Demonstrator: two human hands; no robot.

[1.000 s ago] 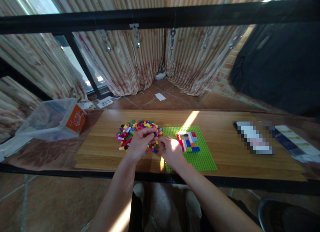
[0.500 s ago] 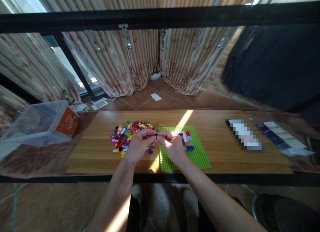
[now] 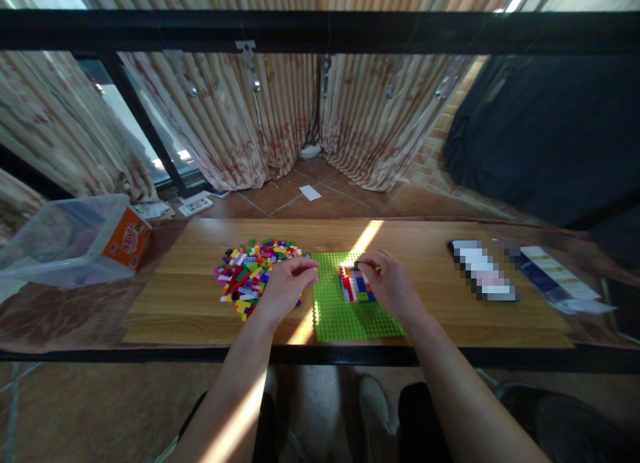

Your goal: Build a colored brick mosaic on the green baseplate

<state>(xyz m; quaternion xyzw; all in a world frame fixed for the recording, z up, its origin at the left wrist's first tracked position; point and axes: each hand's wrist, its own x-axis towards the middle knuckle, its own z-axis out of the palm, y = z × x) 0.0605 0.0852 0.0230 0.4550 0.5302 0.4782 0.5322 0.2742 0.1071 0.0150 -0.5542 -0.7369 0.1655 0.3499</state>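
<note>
Right hand point(image 3: 393, 286) pinching small dark piece point(image 3: 367, 267), just above brick build point(image 3: 354, 285), on green baseplate point(image 3: 345, 316)

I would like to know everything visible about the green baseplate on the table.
The green baseplate is a flat, rectangular sheet, plastic by its look, covered with rows of small studs. It lies flat on the wooden table, beside the pile of loose bricks. A block of red, white and blue bricks sits on its far part, with the right hand over it. Sunlight crosses its left edge.
</note>
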